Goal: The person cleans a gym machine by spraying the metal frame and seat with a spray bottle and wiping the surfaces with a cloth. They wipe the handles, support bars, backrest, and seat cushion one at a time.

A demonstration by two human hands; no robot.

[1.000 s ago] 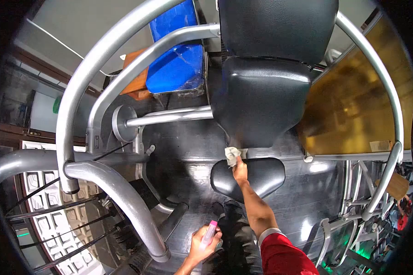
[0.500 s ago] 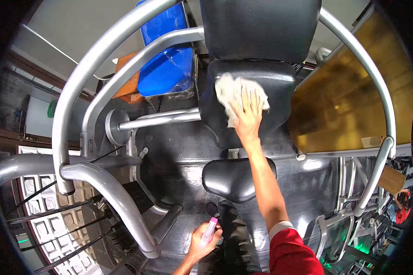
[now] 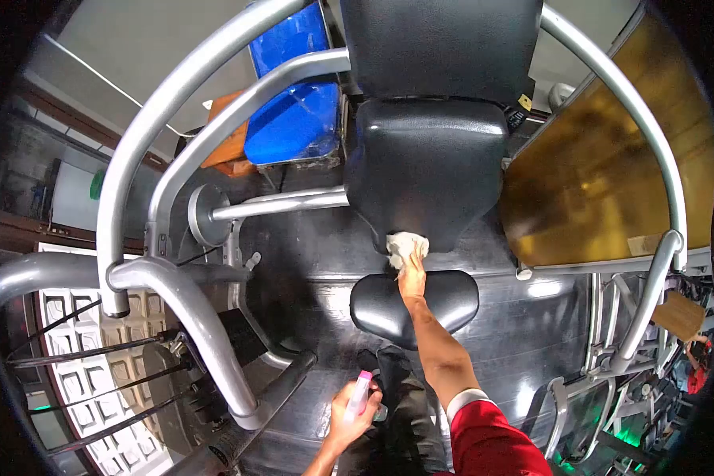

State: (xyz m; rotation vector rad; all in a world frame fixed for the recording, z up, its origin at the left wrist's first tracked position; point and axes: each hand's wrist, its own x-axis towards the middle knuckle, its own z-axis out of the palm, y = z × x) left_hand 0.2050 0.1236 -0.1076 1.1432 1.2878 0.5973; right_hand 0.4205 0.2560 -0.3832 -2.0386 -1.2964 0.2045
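Note:
A white cloth (image 3: pixel 407 245) is bunched under my right hand (image 3: pixel 412 278), at the front edge of a black padded seat (image 3: pixel 432 170). The fingers of that hand are closed over the cloth. Just below it lies a smaller black pad (image 3: pixel 373 301), partly covered by my right forearm. Lower down, my left hand (image 3: pixel 349 416) is wrapped around a spray bottle (image 3: pixel 359 393) with a pink top, held near my legs. Part of the bottle is hidden by my fingers. Above the seat rises a black backrest (image 3: pixel 444 47).
Thick silver tubes (image 3: pixel 135 135) of the exercise machine curve along both sides. A blue chair (image 3: pixel 293 123) stands behind at the left, and a yellowish panel (image 3: pixel 603 174) at the right. Other gym equipment and a person in red (image 3: pixel 696 379) appear at the far right.
My right hand has drawn the cloth from the middle of the seat down to its front edge. My left hand still grips the bottle in nearly the same place.

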